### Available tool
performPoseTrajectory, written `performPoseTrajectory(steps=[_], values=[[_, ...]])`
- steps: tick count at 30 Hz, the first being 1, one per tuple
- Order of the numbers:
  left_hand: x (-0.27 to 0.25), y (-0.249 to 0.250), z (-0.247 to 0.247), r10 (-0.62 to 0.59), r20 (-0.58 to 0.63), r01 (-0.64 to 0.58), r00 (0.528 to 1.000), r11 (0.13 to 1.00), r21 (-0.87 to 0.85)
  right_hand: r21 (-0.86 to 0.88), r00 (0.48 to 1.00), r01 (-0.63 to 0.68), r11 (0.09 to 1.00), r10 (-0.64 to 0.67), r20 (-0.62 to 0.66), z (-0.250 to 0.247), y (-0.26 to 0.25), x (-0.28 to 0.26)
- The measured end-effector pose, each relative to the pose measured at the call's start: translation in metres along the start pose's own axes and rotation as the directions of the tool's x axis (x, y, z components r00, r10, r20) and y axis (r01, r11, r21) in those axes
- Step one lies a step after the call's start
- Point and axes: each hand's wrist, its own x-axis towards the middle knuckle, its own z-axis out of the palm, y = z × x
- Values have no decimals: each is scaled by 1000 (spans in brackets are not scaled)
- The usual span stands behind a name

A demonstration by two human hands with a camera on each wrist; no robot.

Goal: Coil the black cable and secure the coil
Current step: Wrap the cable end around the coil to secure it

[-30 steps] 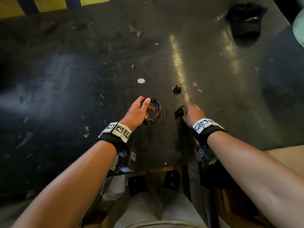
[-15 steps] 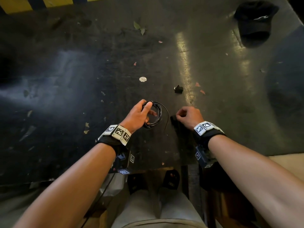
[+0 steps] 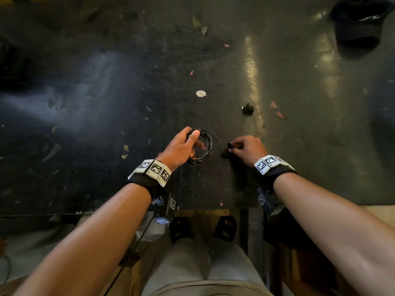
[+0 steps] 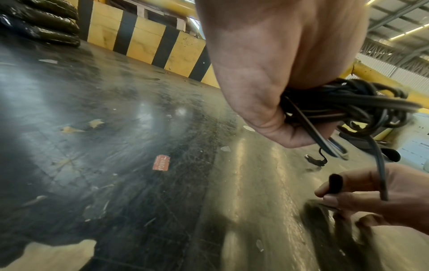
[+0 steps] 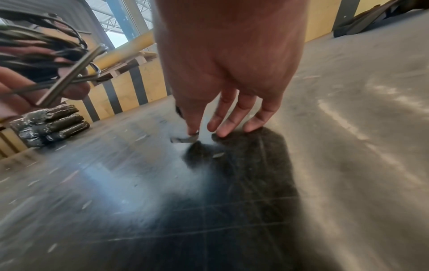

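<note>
1. Two hands work low over a dark, scuffed table (image 3: 149, 86); the left hand (image 3: 179, 146) has its grip closed round a coil of thin black cable (image 3: 206, 146), thumb over the top of the loops and fingers passing through the ring.
2. Several turns lie bundled together in that coil, held just above the table, so the winding looks largely done; one loose tail (image 3: 219, 150) arcs off its right side and hangs free.
3. Seen from the left wrist, the strands (image 4: 348, 108) bunch under the thumb and a single end (image 4: 380, 176) drops down in front of the right hand (image 4: 376, 198).
4. Right hand (image 3: 249, 149) sits just beside the coil, thumb and forefinger pinching a small black piece (image 3: 230, 144); it looks like a strap or tie, though I cannot tell exactly what it is.
5. From the right wrist the other three fingers (image 5: 236, 117) hang loosely toward the table, their tips close to it, and the picture is blurred.
6. Nothing yet binds the loops: I see no tie or wrap round the coil, so securing appears to be what remains.
7. My judgement is that the free tail needs tucking or winding in, then the pinched piece needs to go round the bundle.
8. Another small black clip-like object (image 3: 248, 109) lies on the table beyond the hands, and a dark cap (image 3: 359, 28) sits at the far right corner.
</note>
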Motion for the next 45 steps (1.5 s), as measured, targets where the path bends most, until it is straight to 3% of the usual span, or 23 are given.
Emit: performPoseTrajectory(steps=[5,9,19,28,38,45], values=[[-5,-6,-12,17,-6,-17,1000,1000,19,175,999,-35,984,31,24,3,-18,-2],[-12,0,-22,17,41,-19,999,999,43,437,975,-145,888,52,217,-14,-47,-15],[-28,15,-48,75,188,-103,979,984,144,243,933,-54,969,-38,358,-58,-101,-28],[-36,15,-62,84,274,-148,958,964,221,-34,950,75,997,-61,306,-56,-127,-35],[-47,10,-67,65,323,-136,944,969,204,67,894,60,996,-83,441,-49,-146,-43],[-49,10,-73,56,320,-131,946,967,217,321,886,-54,946,-102,452,-40,-143,-49]])
